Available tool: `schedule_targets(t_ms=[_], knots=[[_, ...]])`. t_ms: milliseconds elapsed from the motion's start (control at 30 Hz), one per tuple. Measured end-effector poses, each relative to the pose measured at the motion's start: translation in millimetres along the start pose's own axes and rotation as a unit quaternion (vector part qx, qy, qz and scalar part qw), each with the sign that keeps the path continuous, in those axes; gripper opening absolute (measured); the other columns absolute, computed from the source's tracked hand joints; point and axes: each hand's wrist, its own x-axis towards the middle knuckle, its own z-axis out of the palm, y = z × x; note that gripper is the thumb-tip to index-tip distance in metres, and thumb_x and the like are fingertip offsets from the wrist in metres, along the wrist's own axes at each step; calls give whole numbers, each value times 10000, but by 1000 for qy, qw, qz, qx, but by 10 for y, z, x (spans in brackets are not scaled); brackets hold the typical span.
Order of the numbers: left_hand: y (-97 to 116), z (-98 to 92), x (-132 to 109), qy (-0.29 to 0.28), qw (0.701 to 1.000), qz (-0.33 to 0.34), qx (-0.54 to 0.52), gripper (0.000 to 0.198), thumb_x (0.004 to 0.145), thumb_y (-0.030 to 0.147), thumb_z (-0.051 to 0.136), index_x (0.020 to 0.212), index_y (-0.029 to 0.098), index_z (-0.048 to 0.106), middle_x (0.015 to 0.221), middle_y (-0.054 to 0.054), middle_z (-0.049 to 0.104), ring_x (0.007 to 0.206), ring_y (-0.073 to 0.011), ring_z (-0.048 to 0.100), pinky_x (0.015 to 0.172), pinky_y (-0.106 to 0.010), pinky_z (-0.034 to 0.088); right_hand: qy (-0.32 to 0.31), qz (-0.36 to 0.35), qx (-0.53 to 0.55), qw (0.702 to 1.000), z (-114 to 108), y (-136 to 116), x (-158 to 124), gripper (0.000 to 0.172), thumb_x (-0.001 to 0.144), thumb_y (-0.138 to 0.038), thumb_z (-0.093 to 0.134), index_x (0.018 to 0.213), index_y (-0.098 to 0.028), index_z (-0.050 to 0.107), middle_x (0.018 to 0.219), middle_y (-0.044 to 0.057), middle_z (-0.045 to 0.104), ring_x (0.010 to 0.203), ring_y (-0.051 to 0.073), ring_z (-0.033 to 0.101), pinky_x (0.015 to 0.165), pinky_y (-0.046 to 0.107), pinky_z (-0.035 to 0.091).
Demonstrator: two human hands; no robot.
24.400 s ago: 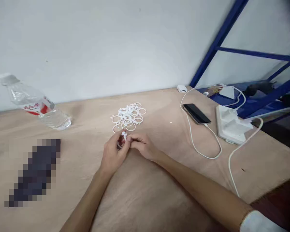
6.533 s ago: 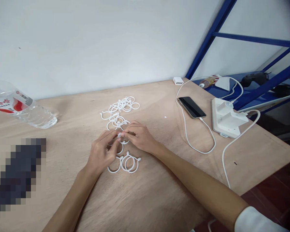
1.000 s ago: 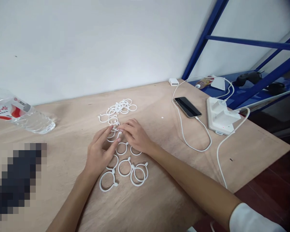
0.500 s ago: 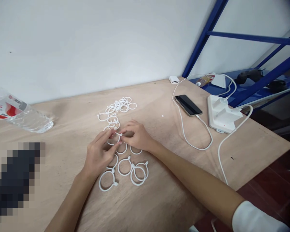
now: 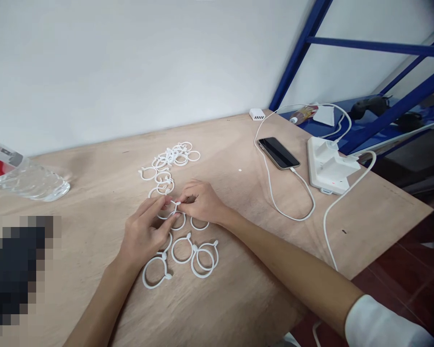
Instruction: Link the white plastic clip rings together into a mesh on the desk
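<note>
"What textures are shown around the phone?"

"A glossy dark screen is edged by a tan rim. To the phone's right, a boxy white power strip is set, plugs fitted. All is borne by a table of pale, faintly grained wood. To the phone's left, thin, smooth hoops are gathered in a tangled heap; nearer than the phone, on that same side, loose rings with small knobs are spread, two of them overlapped."

"And what is hidden?"

"Well to the phone's left, a clear, rippled bottle is cut off by the edge of view. Nearer than the phone, far to its left, a dark thing is blurred into blocks and cannot be identified."

"How are the hands set?"

"Nearer than the phone, to its left, one white ring is held by both. By the left hand it is held between thumb and forefinger, a modest gap apart; by the right hand its knobbed end is pinched narrowly. Whether the ends are joined cannot fairly be told, the fingertips being in the way."
</note>
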Motion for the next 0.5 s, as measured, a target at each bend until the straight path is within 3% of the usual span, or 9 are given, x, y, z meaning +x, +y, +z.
schedule_targets(t_ms=[167,233,333,500], knots=[[31,-56,21,-14,999,-23,-38,312,788,375,683,1047,204,657,1078,-58,664,983,-200,636,881,-324,513,0,-25,-3,1000,5,8,-5,189,659,-2,677,618,-187,667,662,-20,674,691,130,583,765,278,443],[8,-73,33,13,996,-74,-37,248,868,378,568,999,199,679,1060,-69,666,1014,-211,621,927,-363,488,-8,-39,-3,999,3,4,-10,182,674,-10,674,653,-190,685,705,-14,700,704,133,594,794,294,445],[-91,-56,44,63,982,-174,25,324,910,374,457,1047,184,681,1099,-100,668,1083,-259,586,985,-453,439,-16,-54,-6,998,-3,-9,-16,220,692,10,637,699,-194,719,746,-5,720,740,138,605,815,307,447],[-204,12,46,-5,979,-189,75,361,808,418,594,1077,198,690,1156,-95,673,1093,-293,591,1016,-495,414,9,-23,-8,1000,-12,-25,-7,279,714,22,596,770,-204,749,793,7,728,775,143,609,821,324,449]])
